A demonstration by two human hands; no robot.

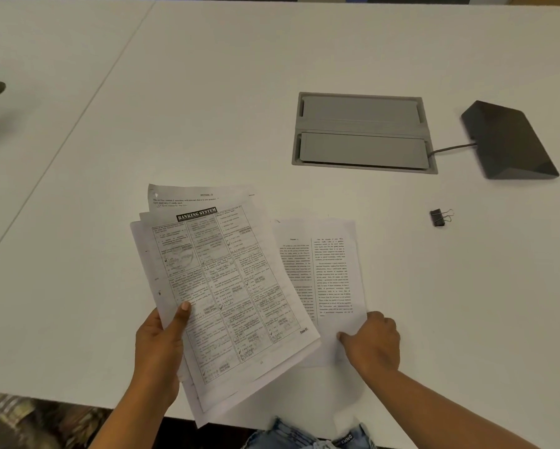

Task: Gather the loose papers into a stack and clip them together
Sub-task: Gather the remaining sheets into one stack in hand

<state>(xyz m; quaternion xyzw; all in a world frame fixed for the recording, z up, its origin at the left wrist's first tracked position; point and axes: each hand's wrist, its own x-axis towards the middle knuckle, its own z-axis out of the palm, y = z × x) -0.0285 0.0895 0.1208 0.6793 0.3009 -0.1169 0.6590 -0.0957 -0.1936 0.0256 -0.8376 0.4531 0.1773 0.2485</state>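
My left hand (162,345) grips a fanned bundle of printed papers (226,286) by its left edge, thumb on top; the top sheet reads "BANKING SYSTEM". The bundle is tilted and overhangs the table's near edge. To its right lie two-column text sheets (330,273) flat on the white table, partly under the bundle. My right hand (374,343) pinches the lower right corner of those sheets. A black binder clip (438,217) with silver handles rests alone on the table, further right and farther away.
A grey recessed cable hatch (362,132) sits in the table (207,92) behind the papers. A dark wedge-shaped device (508,140) with a cable lies at far right. A table seam runs diagonally at left. The near edge is close to my body.
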